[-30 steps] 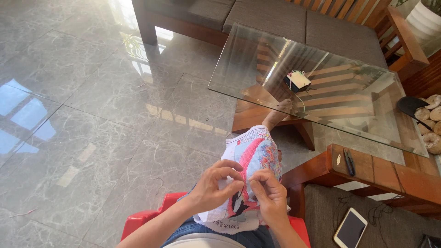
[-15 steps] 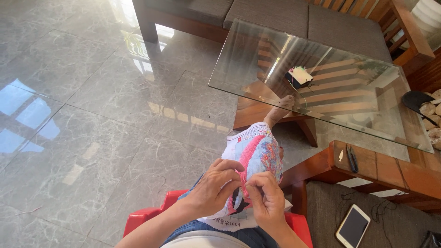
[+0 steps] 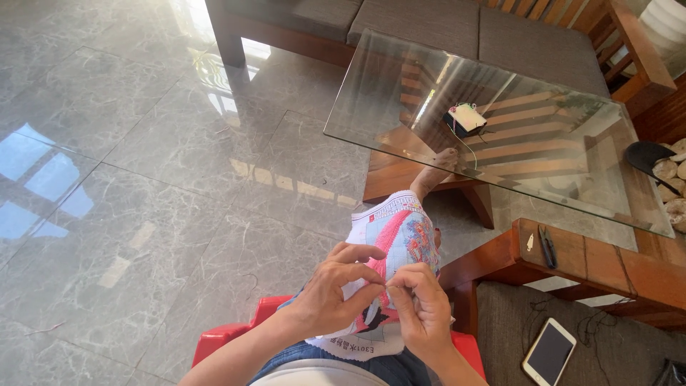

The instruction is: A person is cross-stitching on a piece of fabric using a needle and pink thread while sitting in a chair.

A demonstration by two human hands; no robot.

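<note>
Both hands now sit closer together than 0.5 s ago, the left hand (image 3: pixel 325 297) bracing the embroidery cloth (image 3: pixel 396 239) on the lap while the right hand (image 3: pixel 421 307) pinches (needle too small to see), so taut cloth helps.

A home living room: wooden cushioned sofa (image 3: pixel 429 21), glass coffee table (image 3: pixel 400 100), polished marble floor (image 3: pixel 128 164).

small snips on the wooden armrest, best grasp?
Grip the snips across the dark handle end, coming straight down from above: they lie flat and lengthwise on the wooden armrest, clear of the edges, nothing touching them. Which end holds the blades is too small to tell.
</note>
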